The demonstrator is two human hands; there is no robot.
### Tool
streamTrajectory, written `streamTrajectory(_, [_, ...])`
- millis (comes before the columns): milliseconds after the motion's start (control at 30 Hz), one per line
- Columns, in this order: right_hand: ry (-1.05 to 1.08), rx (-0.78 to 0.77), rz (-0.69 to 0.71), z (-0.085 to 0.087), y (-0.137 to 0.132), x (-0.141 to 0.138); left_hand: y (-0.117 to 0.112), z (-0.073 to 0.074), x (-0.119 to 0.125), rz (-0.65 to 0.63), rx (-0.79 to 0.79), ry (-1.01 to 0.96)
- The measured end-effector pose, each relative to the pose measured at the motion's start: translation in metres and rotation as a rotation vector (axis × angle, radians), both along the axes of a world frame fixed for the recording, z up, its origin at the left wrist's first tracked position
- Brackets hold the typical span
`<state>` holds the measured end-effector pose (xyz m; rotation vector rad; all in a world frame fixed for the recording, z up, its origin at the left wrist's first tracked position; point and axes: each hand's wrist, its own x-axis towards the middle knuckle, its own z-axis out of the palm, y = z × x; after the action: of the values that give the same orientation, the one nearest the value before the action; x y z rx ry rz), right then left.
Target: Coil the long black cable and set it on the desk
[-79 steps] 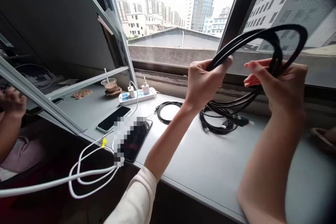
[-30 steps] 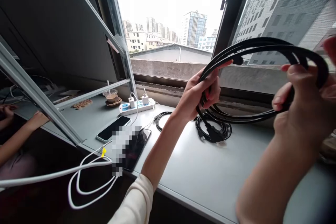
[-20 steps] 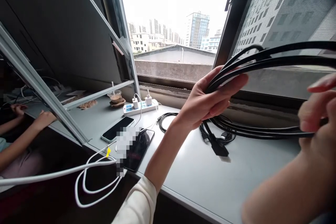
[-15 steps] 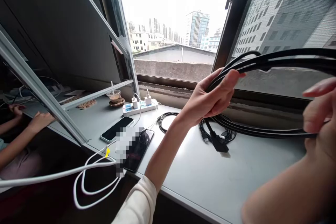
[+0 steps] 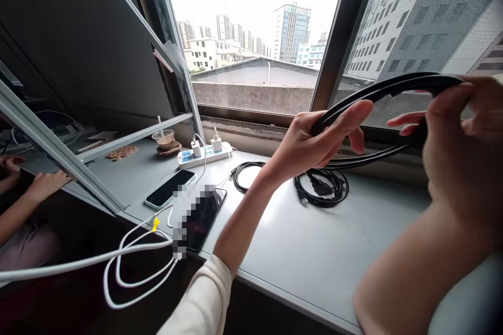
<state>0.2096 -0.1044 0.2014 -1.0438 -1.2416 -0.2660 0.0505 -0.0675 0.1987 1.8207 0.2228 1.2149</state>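
A thick black cable (image 5: 387,89) is looped into a long flat coil, held up in front of the window. My left hand (image 5: 314,141) pinches its left end between thumb and fingers. My right hand (image 5: 459,141) grips the right end of the loop. Below the coil, a second coiled black cable (image 5: 322,191) lies on the grey sill (image 5: 314,251), and a thinner black cable loop (image 5: 243,172) lies to its left.
A white power strip (image 5: 204,153) with chargers sits by the window frame, with a plastic cup (image 5: 165,138) beside it. Two phones (image 5: 168,188) lie near the sill's front edge, white cables (image 5: 133,267) hanging off it. Another person's hands (image 5: 43,183) show at far left.
The cable's dangling plug end has been drawn up off the sill into the coil. My right hand has closed around the loop's right end, and the loop is shorter and tighter.
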Motion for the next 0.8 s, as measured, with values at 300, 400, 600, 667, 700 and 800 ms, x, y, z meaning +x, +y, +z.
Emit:
streamTrajectory(300, [-0.087,-0.182,0.185,-0.002,-0.007,0.005,0.005,0.006,-0.010,0.167,0.166,-0.055])
streamTrajectory(400, [-0.141,-0.240,0.236,-0.002,-0.009,0.004,0.005,0.007,-0.012,0.284,0.198,-0.070])
streamTrajectory(600, [-0.090,-0.223,0.054,0.000,-0.015,-0.004,-0.011,0.009,-0.009,0.362,0.283,-0.143])
streamTrajectory(667, [-0.114,-0.210,0.048,0.001,-0.019,-0.003,-0.019,0.010,-0.008,0.362,0.280,-0.202])
streamTrajectory(700, [-0.124,-0.192,0.038,0.002,-0.022,-0.002,-0.022,0.011,-0.007,0.358,0.277,-0.235])
streamTrajectory(800, [-0.098,-0.142,-0.044,0.004,-0.027,0.001,-0.025,0.009,-0.003,0.333,0.163,-0.355])
